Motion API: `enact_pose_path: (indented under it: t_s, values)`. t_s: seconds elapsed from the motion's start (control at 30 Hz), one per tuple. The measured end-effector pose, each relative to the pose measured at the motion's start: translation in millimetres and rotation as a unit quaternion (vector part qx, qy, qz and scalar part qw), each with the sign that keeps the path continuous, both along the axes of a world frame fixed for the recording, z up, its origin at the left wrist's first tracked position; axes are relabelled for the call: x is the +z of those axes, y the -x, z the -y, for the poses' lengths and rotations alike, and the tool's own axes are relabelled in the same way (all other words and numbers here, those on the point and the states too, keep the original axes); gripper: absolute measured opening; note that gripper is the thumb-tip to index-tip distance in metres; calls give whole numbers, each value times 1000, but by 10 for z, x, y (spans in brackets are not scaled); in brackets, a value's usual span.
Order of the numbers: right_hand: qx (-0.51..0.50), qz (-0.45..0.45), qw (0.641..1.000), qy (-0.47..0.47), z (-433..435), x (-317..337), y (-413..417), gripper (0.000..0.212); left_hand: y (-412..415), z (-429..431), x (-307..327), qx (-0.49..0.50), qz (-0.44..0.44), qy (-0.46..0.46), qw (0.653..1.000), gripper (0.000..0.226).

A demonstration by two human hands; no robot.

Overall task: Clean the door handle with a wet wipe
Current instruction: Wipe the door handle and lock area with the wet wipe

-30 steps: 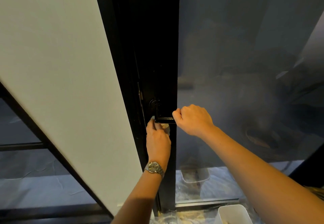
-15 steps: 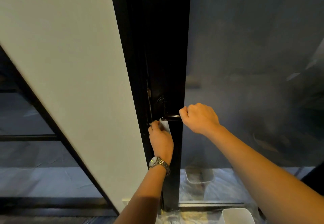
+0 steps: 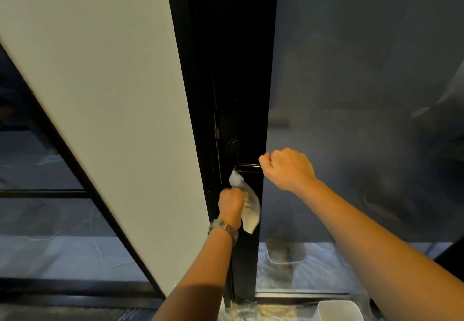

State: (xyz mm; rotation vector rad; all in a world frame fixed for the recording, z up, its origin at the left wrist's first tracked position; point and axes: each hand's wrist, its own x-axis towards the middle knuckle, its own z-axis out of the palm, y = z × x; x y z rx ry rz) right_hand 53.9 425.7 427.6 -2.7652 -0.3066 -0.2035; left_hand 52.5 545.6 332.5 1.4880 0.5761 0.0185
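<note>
A black lever door handle (image 3: 248, 167) juts from the dark door frame (image 3: 241, 69). My right hand (image 3: 287, 168) grips the handle's right end in a fist. Just below the handle, my left hand (image 3: 230, 204), with a metal watch on its wrist, holds a white wet wipe (image 3: 247, 204). The wipe's bunched top touches the handle's left end near the door edge, and its loose tail hangs down to the right of the hand.
A pale wall panel (image 3: 113, 94) stands left of the door frame. Frosted glass (image 3: 364, 94) fills the door to the right. A white bin (image 3: 339, 311) sits on the floor at the bottom right, and another container (image 3: 286, 251) shows dimly behind the glass.
My left hand has dropped a little below the handle, and more of the wipe now hangs free. My right hand keeps its grip on the handle.
</note>
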Motion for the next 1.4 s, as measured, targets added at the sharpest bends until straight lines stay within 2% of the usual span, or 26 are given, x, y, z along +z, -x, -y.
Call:
enact_pose_path:
  t_s: [0.03, 0.07, 0.1, 0.17, 0.23, 0.3, 0.37, 0.5, 0.63, 0.73, 0.83, 0.87, 0.93, 1.03, 1.13, 1.23, 1.27, 1.3, 1.33, 1.4]
  values:
    - [0, -1, 1000, 1, 3, -3, 2, 54, 1, -2, -32, -2, -21, 140, 990, 37]
    - [-3, 0, 1000, 3, -1, -3, 2, 54, 15, 10, -62, 9, -19, 240, 971, 37]
    - [-6, 1, 1000, 3, -3, -7, 1, 54, 26, 42, -88, 23, -9, 299, 954, 36]
    - [-10, 2, 1000, 5, -7, -13, -10, 53, 43, 158, -126, 40, 8, 363, 931, 29]
    - [-13, 5, 1000, 6, -12, -13, -12, 53, 34, 267, -101, 21, 23, 399, 916, 17]
    - [-17, 9, 1000, 2, -10, -10, -12, 53, -16, 351, -78, 6, 33, 416, 909, 17]
    - [-15, 10, 1000, 1, -9, -7, -3, 53, -44, 375, -92, 30, 27, 421, 906, 12]
    - [-11, 7, 1000, 6, -7, -10, 1, 52, -16, 284, -166, 100, 14, 433, 896, 35]
    - [-10, 9, 1000, 5, 3, -8, -11, 52, 48, 251, -146, 96, 13, 422, 902, 43]
    - [-6, 12, 1000, 6, 1, -14, -18, 52, 49, 177, -182, 103, 21, 336, 936, 31]
    - [-10, 17, 1000, 8, 2, -25, -26, 53, 77, 101, -175, 104, 54, 130, 985, 25]
    - [-11, 19, 1000, 9, 0, -28, -29, 54, 98, 87, -161, 104, 84, 54, 990, 25]
    - [-12, 20, 1000, 11, 2, -30, -29, 54, 142, 74, -126, 94, 174, -94, 976, 25]
    - [-15, 19, 1000, 13, -2, -28, -23, 53, 100, 13, -159, -3, 270, -315, 910, 33]
    - [-19, 22, 999, 16, -5, -21, -21, 53, 43, -120, -137, -109, 299, -449, 835, 30]
    - [-17, 21, 999, 18, -8, -20, -17, 53, -9, -308, -67, -206, 346, -573, 714, 36]
    - [-16, 19, 1000, 16, -6, -21, -16, 53, -47, -356, -61, -225, 348, -593, 691, 38]
    - [-16, 18, 1000, 15, -5, -25, -15, 52, -81, -378, -65, -225, 342, -591, 695, 38]
    - [-16, 18, 1000, 14, -3, -25, -17, 52, -108, -365, -68, -207, 329, -566, 727, 37]
    - [-15, 19, 1000, 15, -8, -29, -16, 53, -90, -237, -41, -134, 287, -454, 833, 37]
